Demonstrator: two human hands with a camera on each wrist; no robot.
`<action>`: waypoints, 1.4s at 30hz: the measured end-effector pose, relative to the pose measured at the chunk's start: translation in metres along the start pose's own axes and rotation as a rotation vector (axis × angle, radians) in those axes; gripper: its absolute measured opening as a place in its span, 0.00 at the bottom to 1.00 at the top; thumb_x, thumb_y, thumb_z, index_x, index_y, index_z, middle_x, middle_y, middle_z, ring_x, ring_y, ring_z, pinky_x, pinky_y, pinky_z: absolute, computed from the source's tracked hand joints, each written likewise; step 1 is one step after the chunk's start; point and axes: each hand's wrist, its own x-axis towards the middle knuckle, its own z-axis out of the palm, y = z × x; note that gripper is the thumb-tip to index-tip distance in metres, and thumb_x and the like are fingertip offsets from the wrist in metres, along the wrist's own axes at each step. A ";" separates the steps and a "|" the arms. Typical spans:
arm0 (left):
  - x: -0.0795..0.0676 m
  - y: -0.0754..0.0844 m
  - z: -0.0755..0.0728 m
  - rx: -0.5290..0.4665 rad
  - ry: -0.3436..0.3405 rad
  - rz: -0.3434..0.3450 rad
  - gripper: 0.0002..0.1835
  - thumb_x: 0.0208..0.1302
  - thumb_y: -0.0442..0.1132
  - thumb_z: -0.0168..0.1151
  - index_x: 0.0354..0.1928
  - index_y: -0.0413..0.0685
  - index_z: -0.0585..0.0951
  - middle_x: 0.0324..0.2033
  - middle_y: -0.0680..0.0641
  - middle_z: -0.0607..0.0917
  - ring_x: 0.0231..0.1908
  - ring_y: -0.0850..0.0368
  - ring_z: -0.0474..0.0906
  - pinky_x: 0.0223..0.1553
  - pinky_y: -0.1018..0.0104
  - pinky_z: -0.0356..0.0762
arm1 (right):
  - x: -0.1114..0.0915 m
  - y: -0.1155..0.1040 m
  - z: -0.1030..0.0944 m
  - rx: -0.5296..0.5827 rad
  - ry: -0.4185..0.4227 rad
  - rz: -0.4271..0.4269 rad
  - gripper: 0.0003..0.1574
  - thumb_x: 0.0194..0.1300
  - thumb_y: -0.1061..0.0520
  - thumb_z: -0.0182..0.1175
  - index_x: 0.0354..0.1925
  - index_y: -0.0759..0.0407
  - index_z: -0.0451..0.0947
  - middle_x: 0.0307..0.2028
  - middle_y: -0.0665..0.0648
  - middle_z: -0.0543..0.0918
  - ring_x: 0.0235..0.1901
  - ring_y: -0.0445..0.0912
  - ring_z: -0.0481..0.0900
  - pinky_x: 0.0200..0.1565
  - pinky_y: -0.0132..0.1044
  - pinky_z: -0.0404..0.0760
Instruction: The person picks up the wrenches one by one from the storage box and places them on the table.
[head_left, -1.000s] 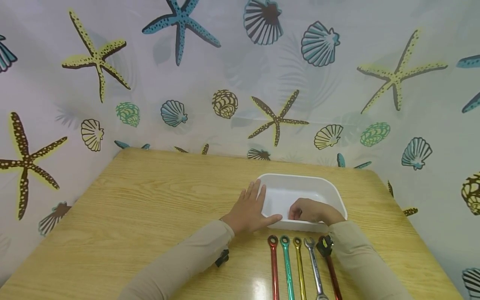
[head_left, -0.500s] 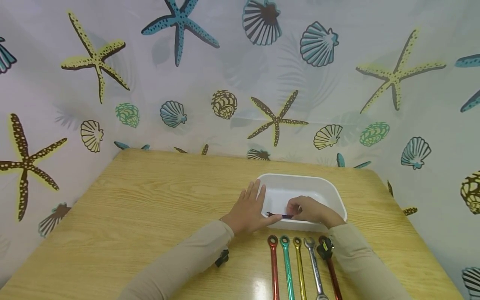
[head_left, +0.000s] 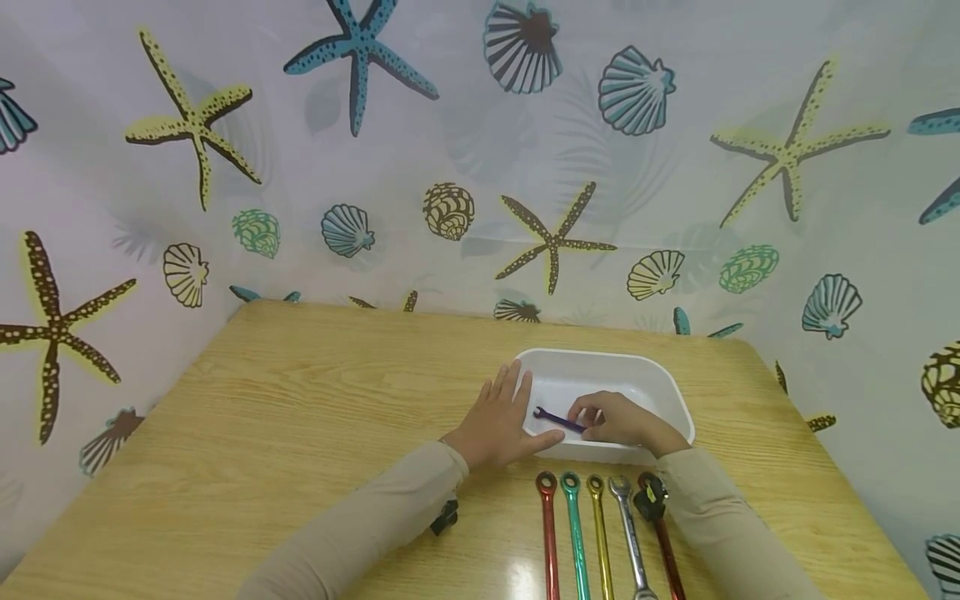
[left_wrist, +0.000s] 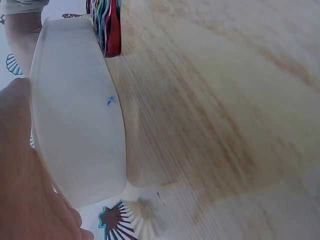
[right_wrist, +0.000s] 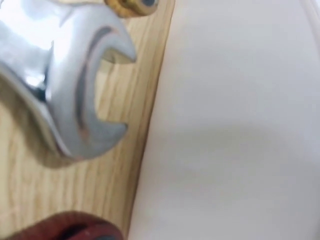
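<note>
A white plastic tray [head_left: 660, 375] stands on the wooden table. Inside it, my right hand [head_left: 618, 418] pinches a small dark purple wrench [head_left: 553, 417], whose open end points left; its other end is hidden by the fingers. My left hand [head_left: 497, 421] rests on the tray's left rim with fingers straight. The left wrist view shows the thumb and fingers of that hand [left_wrist: 25, 165] along the tray's edge [left_wrist: 75, 110]. The right wrist view shows the tray's outer wall [right_wrist: 230, 120], and the right hand is out of sight there.
In front of the tray lie a red wrench [head_left: 549, 533], a green wrench [head_left: 576, 533], a yellow wrench [head_left: 600, 533], a silver wrench [head_left: 630, 533] and a dark red one [head_left: 666, 546], side by side. A patterned curtain [head_left: 420, 125] hangs behind the table [head_left: 337, 375].
The purple wrench, hidden at first, has come into view in the tray, and its open end has risen away from the near wall. My right hand has shifted slightly left; the left stays put.
</note>
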 end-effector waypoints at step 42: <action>0.000 0.001 -0.001 -0.055 0.001 -0.006 0.57 0.59 0.77 0.40 0.75 0.38 0.44 0.75 0.39 0.42 0.74 0.45 0.38 0.71 0.49 0.45 | -0.111 -0.030 -0.042 0.060 0.287 0.140 0.16 0.62 0.64 0.62 0.49 0.63 0.77 0.33 0.56 0.79 0.30 0.45 0.76 0.25 0.35 0.76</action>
